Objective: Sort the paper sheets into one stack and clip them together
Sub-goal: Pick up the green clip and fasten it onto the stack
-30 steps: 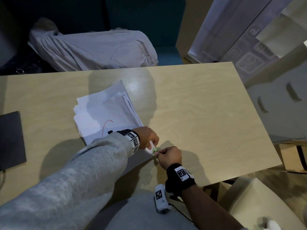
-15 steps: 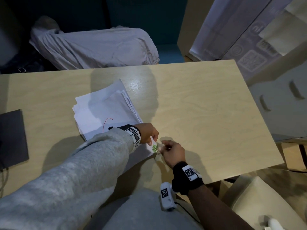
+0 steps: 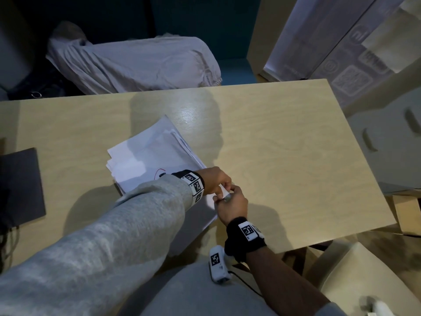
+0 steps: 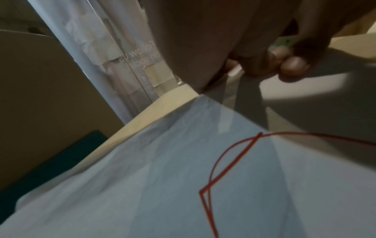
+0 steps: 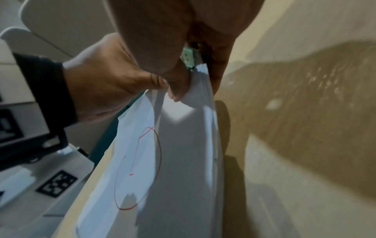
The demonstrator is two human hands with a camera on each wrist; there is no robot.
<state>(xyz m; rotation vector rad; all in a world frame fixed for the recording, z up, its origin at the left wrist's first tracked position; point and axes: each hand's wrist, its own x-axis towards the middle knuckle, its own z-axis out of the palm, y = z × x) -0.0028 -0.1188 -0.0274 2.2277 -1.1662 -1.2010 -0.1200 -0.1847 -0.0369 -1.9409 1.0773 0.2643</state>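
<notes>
A loosely squared stack of white paper sheets (image 3: 155,160) lies on the wooden table (image 3: 284,156); its top sheet carries a red pen loop. My left hand (image 3: 222,189) pinches the stack's near right corner and holds it slightly off the table. My right hand (image 3: 224,198) meets it there, fingers curled round a small green clip (image 5: 188,58) pressed against the edge of the sheets (image 5: 183,153). In the left wrist view the clip (image 4: 282,42) peeks out behind my left fingers (image 4: 293,66). How far the clip sits on the paper is hidden.
A dark flat pad (image 3: 18,185) lies at the table's left edge. Behind the table a grey garment (image 3: 136,65) is draped over a teal seat. A white drawer unit (image 3: 387,144) stands to the right, and a pale chair (image 3: 353,277) at the lower right.
My right hand has moved up and left with the green clip until it touches my left hand at the paper corner. The clip is now mostly covered by fingers.
</notes>
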